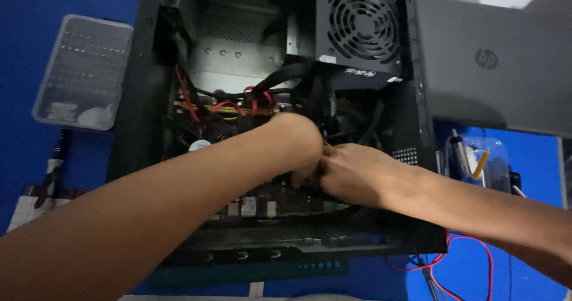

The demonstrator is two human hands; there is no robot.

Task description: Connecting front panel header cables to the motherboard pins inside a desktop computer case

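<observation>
I'm working both hands deep inside the open computer case [417,128]: left hand [298,143] and right hand [357,173] are meeting over the motherboard [256,206], fingers buried among black cables [351,128] — grip impossible to tell.

You're working over a black computer case [134,98], red cables [229,105] looping inside, black fan grille [362,22] up top, blue mat [24,39] underneath, grey side panel [476,92] lying alongside.
</observation>
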